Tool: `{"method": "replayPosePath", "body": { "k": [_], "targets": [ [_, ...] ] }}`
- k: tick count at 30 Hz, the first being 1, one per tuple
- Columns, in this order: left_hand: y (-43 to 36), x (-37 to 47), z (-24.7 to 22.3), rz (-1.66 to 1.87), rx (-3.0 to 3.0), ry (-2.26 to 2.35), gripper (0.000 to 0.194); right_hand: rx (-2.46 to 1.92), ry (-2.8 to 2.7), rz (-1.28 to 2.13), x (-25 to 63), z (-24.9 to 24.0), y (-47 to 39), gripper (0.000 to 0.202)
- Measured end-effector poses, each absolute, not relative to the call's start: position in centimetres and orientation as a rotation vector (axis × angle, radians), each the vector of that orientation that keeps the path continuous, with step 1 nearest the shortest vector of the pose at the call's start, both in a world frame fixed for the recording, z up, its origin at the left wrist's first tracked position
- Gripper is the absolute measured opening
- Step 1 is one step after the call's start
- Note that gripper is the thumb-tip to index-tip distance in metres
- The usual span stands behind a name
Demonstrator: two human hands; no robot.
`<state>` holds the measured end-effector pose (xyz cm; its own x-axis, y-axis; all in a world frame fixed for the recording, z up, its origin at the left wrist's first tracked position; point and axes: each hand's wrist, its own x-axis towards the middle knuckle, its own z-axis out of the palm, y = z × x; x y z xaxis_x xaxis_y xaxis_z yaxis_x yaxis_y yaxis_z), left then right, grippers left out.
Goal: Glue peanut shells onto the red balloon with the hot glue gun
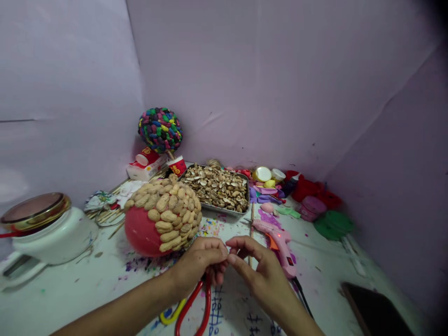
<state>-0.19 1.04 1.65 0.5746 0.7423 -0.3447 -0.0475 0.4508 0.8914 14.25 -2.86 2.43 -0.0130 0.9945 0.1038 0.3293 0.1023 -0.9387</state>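
Observation:
My left hand (pixel 205 259) and my right hand (pixel 254 266) meet at their fingertips in the lower middle of the view. Both are closed in a pinch; what they hold, if anything, is too small to make out. Beside my left hand sits a red ball (pixel 142 233) partly covered with peanut shells (pixel 170 216). Red-handled scissors (pixel 207 305) lie below my left hand. To the right of my right hand rests a pink glue gun (pixel 280 240) with a small red light showing.
A metal tray (pixel 227 211) of shells stands behind the hands. At the back left, a colourful ball (pixel 161 130) rises above a red cup (pixel 177 165). A white pot (pixel 65 233) is at left, a dark phone-like slab (pixel 378 308) at lower right, and green container (pixel 334 225) at right.

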Motion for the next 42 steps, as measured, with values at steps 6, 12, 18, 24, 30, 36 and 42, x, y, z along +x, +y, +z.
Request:
{"method": "replayPosePath", "body": {
  "k": [6, 12, 18, 24, 30, 36, 42],
  "targets": [
    [1.1, 0.0, 1.7, 0.562, 0.962, 0.805, 0.02, -1.419, -1.442, 1.069, 14.6, 2.4, -2.7, 0.011],
    [1.0, 0.0, 2.2, 0.556, 1.058, 0.835, 0.022, -1.357, -1.487, 1.086, 14.4, 1.8, -2.9, 0.017],
    [0.8, -0.4, 2.9, 0.631, 1.42, 0.955, 0.019, -1.437, -1.392, 1.094, 14.4, 1.6, -2.7, 0.013],
    [0.3, -0.3, 2.5, 0.705, 1.855, 1.044, 0.015, -1.51, -1.402, 1.064, 14.5, 1.9, -2.9, 0.011],
    [0.3, 0.0, 2.2, 0.719, 1.767, 1.133, 0.014, -1.578, -1.452, 0.961, 14.5, 2.1, -2.9, 0.013],
    [0.5, 0.3, 3.1, 0.632, 1.23, 1.271, 0.016, -1.887, -1.42, 0.529, 19.3, 3.6, -3.2, 0.024],
    [0.6, 0.6, 1.8, 0.599, 1.174, 1.196, 0.017, -2.399, -1.443, 0.282, 22.6, 2.2, -4.0, 0.033]
  ]
}}
